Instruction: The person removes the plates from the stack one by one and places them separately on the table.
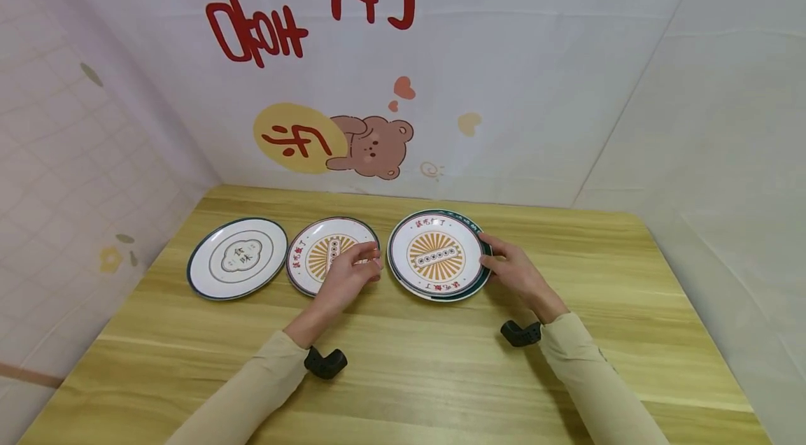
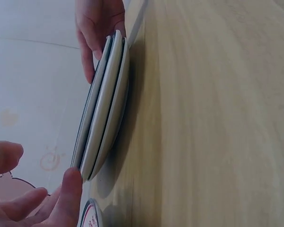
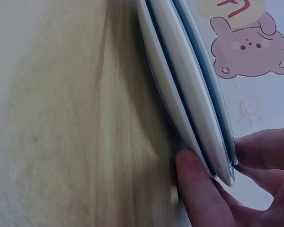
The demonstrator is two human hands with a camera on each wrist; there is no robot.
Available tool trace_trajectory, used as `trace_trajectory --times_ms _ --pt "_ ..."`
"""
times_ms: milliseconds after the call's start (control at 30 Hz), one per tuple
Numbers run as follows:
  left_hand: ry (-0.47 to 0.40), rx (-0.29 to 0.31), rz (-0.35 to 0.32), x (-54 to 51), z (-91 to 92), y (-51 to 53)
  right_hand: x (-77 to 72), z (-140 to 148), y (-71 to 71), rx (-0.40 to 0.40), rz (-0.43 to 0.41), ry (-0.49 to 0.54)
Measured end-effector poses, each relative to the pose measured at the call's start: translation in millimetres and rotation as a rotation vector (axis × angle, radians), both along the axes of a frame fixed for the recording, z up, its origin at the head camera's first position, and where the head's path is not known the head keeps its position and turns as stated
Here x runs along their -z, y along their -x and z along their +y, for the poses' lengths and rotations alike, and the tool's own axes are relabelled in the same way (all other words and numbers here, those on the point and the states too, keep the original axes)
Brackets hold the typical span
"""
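A stack of plates (image 1: 403,270) stands at the middle of the table, its top plate white with an orange sunburst and red characters. Three rims show edge-on in the left wrist view, and a dark green band peeks out below the top plate. At the stack's right edge, my right hand (image 1: 519,273) pinches the rims, thumb (image 3: 194,170) against the lowest plate and fingers at the upper ones. My left hand (image 1: 346,277) hovers over a single sunburst plate (image 1: 308,259), fingers loosely bent, fingertips just left of the stack and holding nothing.
A white plate with a blue rim (image 1: 208,270) lies at the left, beside the single sunburst plate. The wooden table (image 1: 428,375) meets a printed cloth backdrop (image 1: 516,81) behind the plates. Black wrist mounts (image 1: 326,363) sit below both hands.
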State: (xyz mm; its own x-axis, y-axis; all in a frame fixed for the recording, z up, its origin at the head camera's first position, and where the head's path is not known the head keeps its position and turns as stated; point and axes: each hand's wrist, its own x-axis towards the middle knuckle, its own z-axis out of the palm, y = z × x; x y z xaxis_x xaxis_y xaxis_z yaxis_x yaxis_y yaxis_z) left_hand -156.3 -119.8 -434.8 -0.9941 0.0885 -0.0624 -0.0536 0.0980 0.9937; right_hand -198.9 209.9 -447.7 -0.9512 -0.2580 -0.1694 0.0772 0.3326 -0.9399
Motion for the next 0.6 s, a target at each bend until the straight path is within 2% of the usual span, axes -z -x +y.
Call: trace_trajectory --times_ms 100,233,467,600 --pt "-0.052 0.014 -0.058 1.8 3.1 1.8 2.1 0.2 1.6 0.001 -0.001 0.003" --pt "-0.102 0.008 -0.093 4.3 4.9 2.3 2.7 -0.5 1.5 0.004 -0.005 0.013" --pt "-0.153 -0.043 -0.108 9.3 6.0 2.2 1.6 -0.8 0.2 -0.014 -0.001 0.004" --pt "-0.149 -0.054 -0.107 9.8 7.0 2.2 1.6 0.0 0.1 -0.017 0.023 -0.023"
